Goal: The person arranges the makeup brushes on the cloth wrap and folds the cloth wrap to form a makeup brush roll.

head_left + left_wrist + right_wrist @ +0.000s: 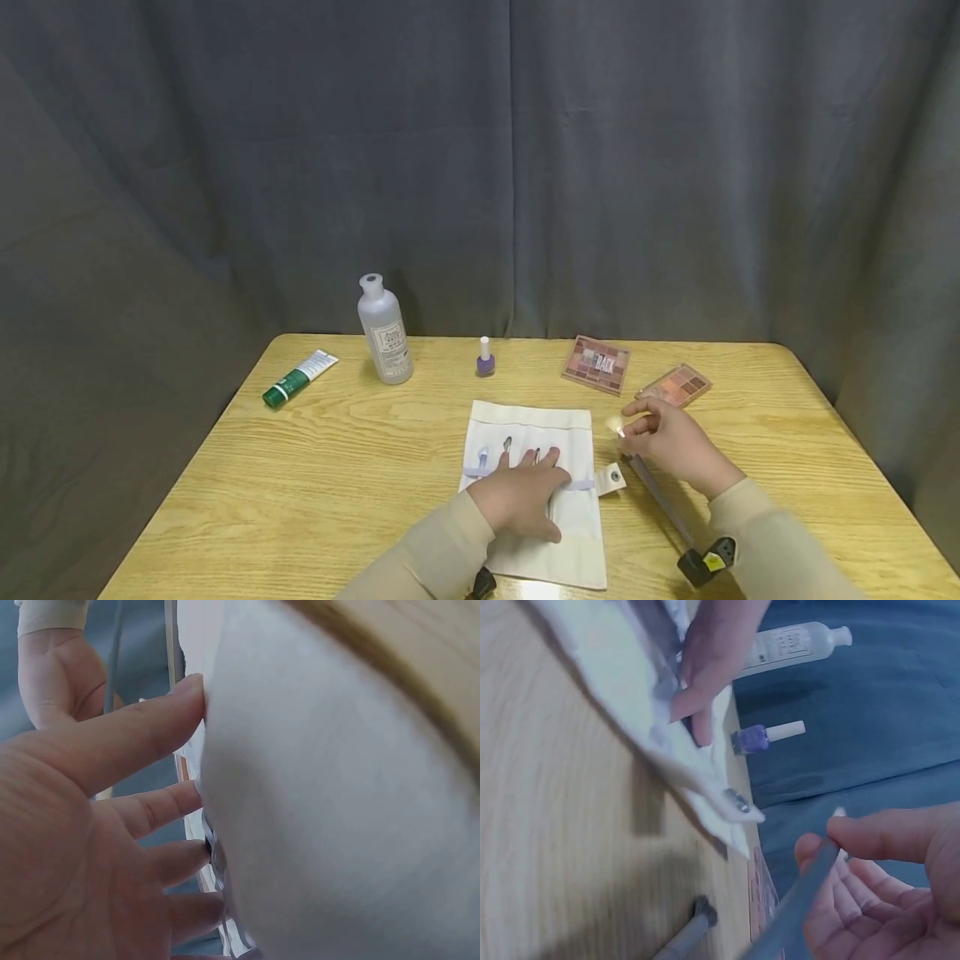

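Wooden table [337, 467] with pouch [525, 433], bottle [384, 332], palettes [597, 364].

I sit at a light wooden table [315, 467]; a dark grey curtain [480, 150] hangs behind and beside it.

So there's a cream cloth brush roll [536, 433] lying unrolled and flat on the wooden surface [360, 467], long side running away from the person. It's got a pale lilac band across the middle with a few small tools tucked under it, tips pointing to the far edge, plus a little snap tab sticking out on its right side. Just to the right of it is a makeup brush [645, 475] with a fluffy pale tip and a long grey handle, held tilted above the surface.
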### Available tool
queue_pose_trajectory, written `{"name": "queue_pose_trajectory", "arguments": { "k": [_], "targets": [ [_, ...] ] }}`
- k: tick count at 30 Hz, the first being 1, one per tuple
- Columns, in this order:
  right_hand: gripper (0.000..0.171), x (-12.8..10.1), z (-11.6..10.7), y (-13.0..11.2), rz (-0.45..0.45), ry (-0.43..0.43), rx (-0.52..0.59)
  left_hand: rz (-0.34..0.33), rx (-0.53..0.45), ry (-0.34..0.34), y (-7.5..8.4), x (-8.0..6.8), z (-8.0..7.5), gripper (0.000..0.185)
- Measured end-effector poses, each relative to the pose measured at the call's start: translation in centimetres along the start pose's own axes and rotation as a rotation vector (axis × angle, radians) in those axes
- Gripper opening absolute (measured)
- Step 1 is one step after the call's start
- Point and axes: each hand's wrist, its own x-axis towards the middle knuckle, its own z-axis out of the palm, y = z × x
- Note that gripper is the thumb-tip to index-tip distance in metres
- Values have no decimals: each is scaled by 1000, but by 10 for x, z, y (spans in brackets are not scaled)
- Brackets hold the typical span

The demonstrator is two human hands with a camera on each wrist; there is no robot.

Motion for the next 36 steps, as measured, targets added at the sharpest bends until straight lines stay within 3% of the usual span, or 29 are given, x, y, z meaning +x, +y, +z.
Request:
{"name": "queue_pose_trajectory", "arguments": {
  "k": [9,16,23,28,36],
  "targets": [
    [50,2,-7,-7,15,-62,212,-3,3,-3,-1,1,0,76],
    [32,9,-8,-15,10,-50,385,1,7,1,0,0,0,76],
    [46,17,-4,-29,-18,-13,390,-5,8,8,-1,0,1,76],
    [41,27,4,-33,-70,62,402,0,18,4,-1,0,1,75],
    [45,42,13,-33,-87,84,437,-4,28,1,-1,2,1,76]
  ]
}}
